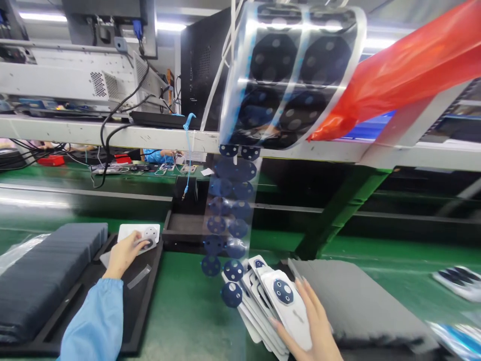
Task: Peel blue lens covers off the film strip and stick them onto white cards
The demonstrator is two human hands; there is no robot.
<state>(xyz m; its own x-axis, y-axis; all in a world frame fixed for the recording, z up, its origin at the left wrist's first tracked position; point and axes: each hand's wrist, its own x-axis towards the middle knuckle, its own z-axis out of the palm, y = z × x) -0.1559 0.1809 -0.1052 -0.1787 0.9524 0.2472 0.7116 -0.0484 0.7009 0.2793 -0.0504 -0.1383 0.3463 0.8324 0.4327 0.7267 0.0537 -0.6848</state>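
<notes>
My left hand [122, 254] bends over a white phone back cover [127, 231] in the black tray, its fingers closed at the round camera area; their exact grip is partly hidden. My right hand [317, 328] spans the top white phone back cover [296, 313], thumb at one edge and fingers at the other. This cover bears a dark round camera film [282, 291] and lies on a fanned stack of similar covers [250, 311]. A clear strip of dark round films [216, 225] hangs from a large roll [293, 75], its lower end beside the stack.
The black tray [137, 326] holds a long row of dark grey sheets [48, 286] and a small clear strip [139, 277]. A grey padded block [356, 301] lies right of my right hand. A white shelf rail [161, 134] crosses above; red plastic [406, 70] hangs upper right.
</notes>
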